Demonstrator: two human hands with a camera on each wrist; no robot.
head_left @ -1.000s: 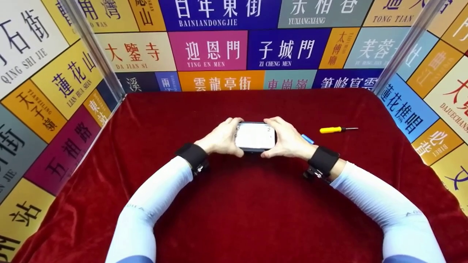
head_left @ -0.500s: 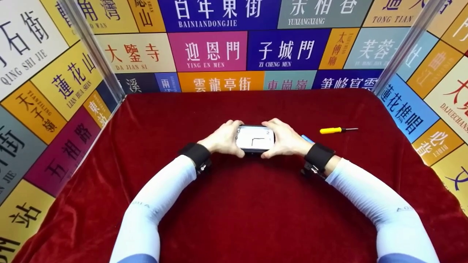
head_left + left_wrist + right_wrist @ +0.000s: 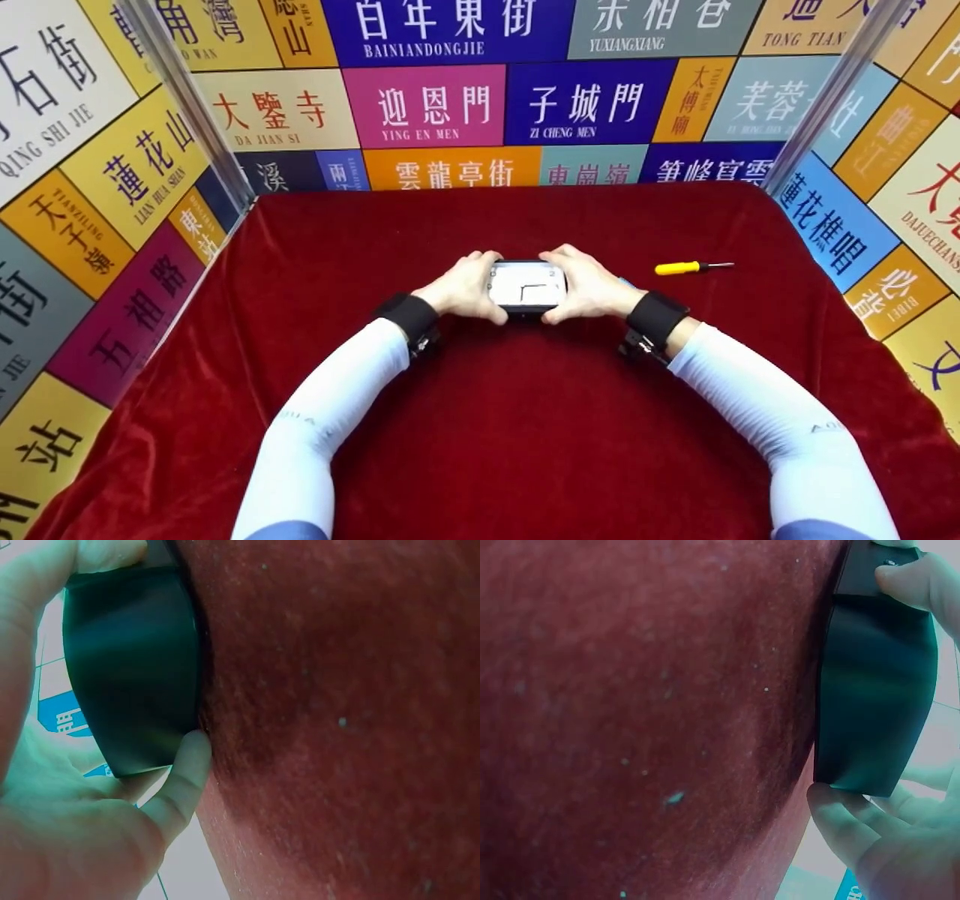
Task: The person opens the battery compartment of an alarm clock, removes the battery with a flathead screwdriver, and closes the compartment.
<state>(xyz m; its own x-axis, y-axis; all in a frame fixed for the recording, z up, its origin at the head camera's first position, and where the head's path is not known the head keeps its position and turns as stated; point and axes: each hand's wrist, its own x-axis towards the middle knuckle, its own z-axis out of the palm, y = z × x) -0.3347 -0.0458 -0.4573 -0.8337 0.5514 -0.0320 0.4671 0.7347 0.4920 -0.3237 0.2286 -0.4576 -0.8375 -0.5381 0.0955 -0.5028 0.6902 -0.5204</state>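
Note:
A small rectangular clock (image 3: 529, 284) with a white face and dark casing is held between both hands near the middle of the red cloth. Its face points up toward the head camera, and the black hands on it are visible. My left hand (image 3: 466, 288) grips its left end, thumb at the near edge and fingers at the far edge. On the opposite end, my right hand (image 3: 589, 286) holds it the same way. Both wrist views show the smooth black casing (image 3: 135, 667) close to the cloth; whether it touches cannot be told.
A yellow-handled screwdriver (image 3: 679, 268) lies on the red cloth (image 3: 555, 420) to the right. Just behind the right wrist, a small blue object (image 3: 627, 283) is mostly hidden. Panels with printed signs (image 3: 431, 105) enclose the back and sides.
Both hands have brought the clock slightly nearer and a little to the right. Glare hid the clock's hands earlier; they show now. The right hand covers more of the blue object.

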